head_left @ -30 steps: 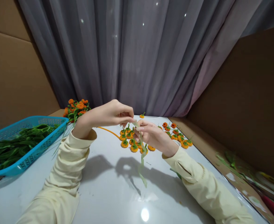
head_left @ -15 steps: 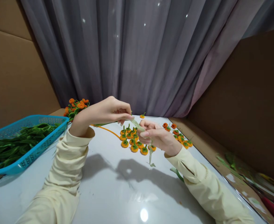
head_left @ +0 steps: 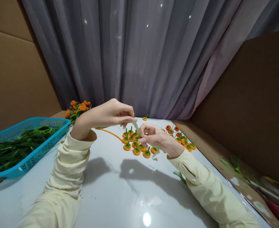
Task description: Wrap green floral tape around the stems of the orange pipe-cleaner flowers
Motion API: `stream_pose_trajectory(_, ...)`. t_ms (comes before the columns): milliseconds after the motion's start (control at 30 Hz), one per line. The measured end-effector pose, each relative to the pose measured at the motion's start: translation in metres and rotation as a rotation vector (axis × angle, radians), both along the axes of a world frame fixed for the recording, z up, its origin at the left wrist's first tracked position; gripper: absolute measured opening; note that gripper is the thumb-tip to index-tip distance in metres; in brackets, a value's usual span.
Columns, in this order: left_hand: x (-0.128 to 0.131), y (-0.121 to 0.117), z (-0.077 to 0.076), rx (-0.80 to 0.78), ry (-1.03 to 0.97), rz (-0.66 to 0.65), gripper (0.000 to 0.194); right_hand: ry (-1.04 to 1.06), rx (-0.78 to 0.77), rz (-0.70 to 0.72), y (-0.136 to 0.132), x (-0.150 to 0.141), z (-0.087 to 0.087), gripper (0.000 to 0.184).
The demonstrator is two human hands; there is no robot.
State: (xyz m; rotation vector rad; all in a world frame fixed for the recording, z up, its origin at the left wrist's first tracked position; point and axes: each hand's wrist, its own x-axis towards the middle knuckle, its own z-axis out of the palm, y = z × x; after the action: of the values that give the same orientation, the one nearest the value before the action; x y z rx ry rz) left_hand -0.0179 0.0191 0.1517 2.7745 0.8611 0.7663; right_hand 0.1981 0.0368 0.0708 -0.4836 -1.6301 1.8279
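My left hand is raised over the white table, fingers pinched on the top of a pale green tape strip and a thin orange stem that trails left and down. My right hand is closed on the lower part of the same strip, a short end showing below the fingers. Just behind and below both hands lies a cluster of small orange flower heads with green centres.
A blue plastic basket of green leaves sits at the left. A bunch of orange flowers lies behind it. More orange flower heads lie at the right. A grey curtain hangs behind; cardboard walls stand on both sides.
The long tail of green tape that hung below my right hand has grown shorter, drawn up toward the fingers. My right hand has shifted slightly down; the left hand has barely moved.
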Motion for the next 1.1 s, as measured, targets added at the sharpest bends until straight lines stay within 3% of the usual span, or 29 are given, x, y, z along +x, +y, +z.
stream_pose_trajectory(600,-0.004,0.002,0.003,-0.027,-0.01,0.046,0.022,0.019,-0.01,0.012,0.004,0.005,0.001,0.033)
stream_pose_trajectory(800,-0.009,0.004,0.004,-0.024,-0.024,0.083,0.022,0.039,0.049,0.03,0.003,0.007,0.003,0.028)
stream_pose_trajectory(1100,-0.013,0.006,0.005,-0.036,-0.052,0.135,0.027,0.124,-0.024,-0.05,0.006,0.008,0.006,0.021)
